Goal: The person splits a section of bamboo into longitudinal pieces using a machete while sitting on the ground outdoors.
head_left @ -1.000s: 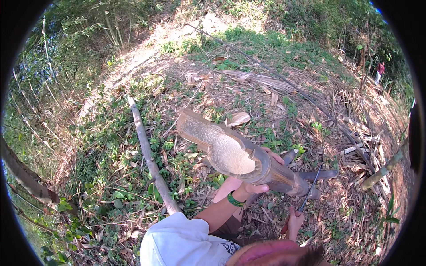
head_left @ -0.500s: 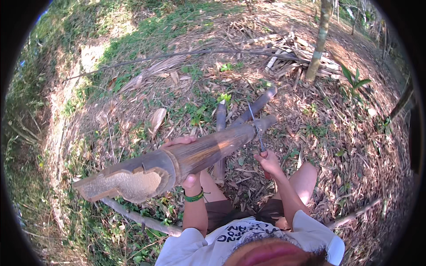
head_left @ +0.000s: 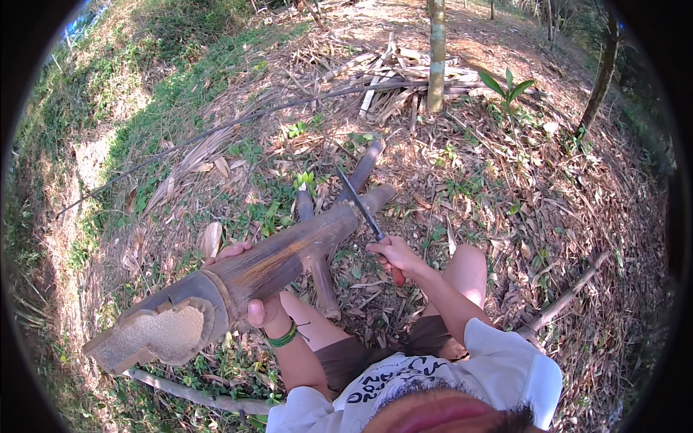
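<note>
A thick brown bamboo piece (head_left: 263,263) slants from the lower left up toward the centre. Its near-left end is cut open and shows a pale, rough inside. My left hand (head_left: 266,310) is closed around it from below, thumb on the near side and fingertips on the far side. My right hand (head_left: 393,254) grips the reddish handle of a long-bladed knife (head_left: 361,206). The blade lies across the bamboo near its narrower far end, apparently touching it. Under that end, crossed dark poles (head_left: 325,287) prop the bamboo up.
Behind stands a slim tree trunk (head_left: 437,61) beside a pile of split bamboo (head_left: 393,79). A long thin pole (head_left: 238,119) crosses the ground. Branches (head_left: 570,296) lie near both my sides. Dry leaves and low plants cover the ground.
The view has turned rightward, so the scene sits further left. The knife's blade shows more of its flat side. Both hands keep their hold.
</note>
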Tool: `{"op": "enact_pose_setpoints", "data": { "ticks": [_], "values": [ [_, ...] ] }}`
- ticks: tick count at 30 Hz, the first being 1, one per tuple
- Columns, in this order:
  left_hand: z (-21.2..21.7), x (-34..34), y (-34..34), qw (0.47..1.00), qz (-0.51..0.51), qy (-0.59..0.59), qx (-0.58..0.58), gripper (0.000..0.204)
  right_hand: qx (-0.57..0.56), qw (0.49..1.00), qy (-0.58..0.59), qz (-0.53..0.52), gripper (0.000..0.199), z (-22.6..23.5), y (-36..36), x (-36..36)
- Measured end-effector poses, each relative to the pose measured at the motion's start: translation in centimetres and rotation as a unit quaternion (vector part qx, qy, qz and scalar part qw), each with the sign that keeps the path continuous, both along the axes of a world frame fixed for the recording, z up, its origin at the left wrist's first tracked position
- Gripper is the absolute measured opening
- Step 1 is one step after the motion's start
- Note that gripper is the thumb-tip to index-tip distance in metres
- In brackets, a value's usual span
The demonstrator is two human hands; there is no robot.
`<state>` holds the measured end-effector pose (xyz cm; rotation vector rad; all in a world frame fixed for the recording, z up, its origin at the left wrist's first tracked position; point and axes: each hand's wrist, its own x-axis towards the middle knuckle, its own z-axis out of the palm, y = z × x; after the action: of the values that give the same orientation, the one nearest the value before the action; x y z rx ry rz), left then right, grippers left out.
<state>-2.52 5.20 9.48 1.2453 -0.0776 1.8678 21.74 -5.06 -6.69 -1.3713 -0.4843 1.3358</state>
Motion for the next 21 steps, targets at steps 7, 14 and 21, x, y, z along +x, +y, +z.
{"op": "enact_pose_setpoints", "data": {
  "ticks": [7, 14, 21],
  "values": [
    [-2.2, -1.9, 1.4, 0.996, 0.003, 0.068, 0.056, 0.087, -0.013, 1.0, 0.02, 0.006, 0.04, -1.4, -0.4, -0.1],
    [-2.3, -3.2, 2.0, 0.998, 0.005, 0.047, 0.045, 0.094, 0.014, 1.0, 0.01, -0.016, 0.04, -1.9, -0.3, -2.2],
    [-2.3, -2.9, 3.2, 0.997, -0.026, 0.047, 0.047, 0.097, 0.059, 0.986, -0.155, -0.025, 0.042, 5.1, 0.1, 1.8]
  ]
}}
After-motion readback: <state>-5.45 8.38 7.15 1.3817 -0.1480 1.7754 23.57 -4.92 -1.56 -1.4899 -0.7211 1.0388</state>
